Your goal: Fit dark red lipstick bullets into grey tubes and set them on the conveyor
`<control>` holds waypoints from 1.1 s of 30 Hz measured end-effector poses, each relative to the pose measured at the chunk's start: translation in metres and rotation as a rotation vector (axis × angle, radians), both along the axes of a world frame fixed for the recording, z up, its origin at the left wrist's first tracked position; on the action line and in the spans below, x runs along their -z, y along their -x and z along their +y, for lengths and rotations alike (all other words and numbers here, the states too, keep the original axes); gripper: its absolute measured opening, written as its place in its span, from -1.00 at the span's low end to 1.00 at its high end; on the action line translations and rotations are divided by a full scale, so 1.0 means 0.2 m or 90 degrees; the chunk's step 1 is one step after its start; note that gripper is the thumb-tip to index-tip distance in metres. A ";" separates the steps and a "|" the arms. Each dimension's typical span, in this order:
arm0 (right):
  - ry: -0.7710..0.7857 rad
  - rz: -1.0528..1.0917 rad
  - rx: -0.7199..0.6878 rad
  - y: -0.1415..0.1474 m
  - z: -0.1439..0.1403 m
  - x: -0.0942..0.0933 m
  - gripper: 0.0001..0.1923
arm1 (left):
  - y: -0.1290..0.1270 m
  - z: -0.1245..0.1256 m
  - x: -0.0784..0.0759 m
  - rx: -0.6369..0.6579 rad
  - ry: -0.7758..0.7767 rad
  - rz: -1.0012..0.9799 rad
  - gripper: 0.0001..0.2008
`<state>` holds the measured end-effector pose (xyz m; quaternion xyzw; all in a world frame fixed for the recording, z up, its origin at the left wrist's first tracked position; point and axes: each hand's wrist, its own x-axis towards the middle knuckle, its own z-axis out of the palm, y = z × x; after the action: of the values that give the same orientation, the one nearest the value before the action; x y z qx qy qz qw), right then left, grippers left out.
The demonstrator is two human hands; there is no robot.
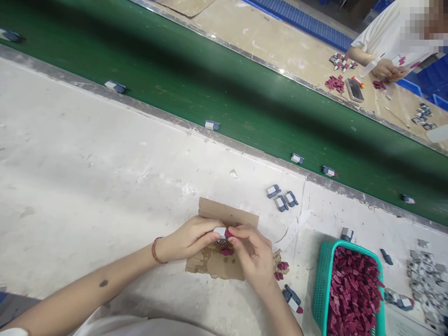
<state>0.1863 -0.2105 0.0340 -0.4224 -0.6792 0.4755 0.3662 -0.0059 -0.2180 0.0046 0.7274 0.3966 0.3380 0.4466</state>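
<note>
Over a piece of brown cardboard [224,273], my left hand [191,238] pinches a small white-and-grey plastic part [220,232]. My right hand [252,254] grips a small dark red piece [228,233] at that part's right end; whether it is seated in the part I cannot tell. Below the fingers, another dark red piece [227,252] lies on the damp-stained cardboard beside a round, toothed-looking object [221,242], partly hidden. More red pieces [282,268] sit right of my right hand. Three white-and-grey parts [281,203] rest beyond the cardboard.
A green basket [318,284] full of dark red pieces stands at the right, with a pile of grey-white pieces [427,280] past it. Several parts lie along the near edge of the green conveyor belt [175,88]. Across it, a co-worker's hands [388,70] handle something small.
</note>
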 end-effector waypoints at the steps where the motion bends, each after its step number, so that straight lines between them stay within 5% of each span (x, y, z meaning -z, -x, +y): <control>1: -0.011 -0.008 -0.007 0.00 0.00 0.00 -0.87 | 0.00 0.00 0.00 0.001 -0.007 0.009 -0.49; 9: -0.083 -0.075 -0.032 -0.01 -0.05 -0.06 -0.81 | 0.00 -0.04 -0.04 0.026 -0.026 0.061 -0.65; 13: -0.050 -0.154 -0.035 -0.17 -0.09 -0.17 -0.78 | -0.02 -0.01 -0.07 0.075 -0.063 0.110 -0.70; 16: -0.064 -0.285 0.123 -0.41 -0.10 -0.24 -0.79 | -0.07 0.14 -0.11 0.054 -0.088 0.146 -0.65; 20: -0.112 -0.559 0.343 -0.80 -0.10 -0.22 -0.76 | -0.19 0.50 -0.14 -0.072 -0.138 0.237 -0.60; 26: -0.196 -0.771 0.225 -1.08 -0.07 -0.05 -0.69 | -0.47 0.94 -0.08 -0.128 -0.211 0.356 -0.62; 33: -0.158 -0.650 0.278 -1.10 -0.07 0.00 -0.74 | -0.96 1.11 -0.03 -0.005 -0.264 0.328 -0.62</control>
<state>0.4057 -0.2241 0.0335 -0.6835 -0.7175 0.0409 0.1281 0.1859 0.0043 0.0113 0.8628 0.4222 0.2182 0.1726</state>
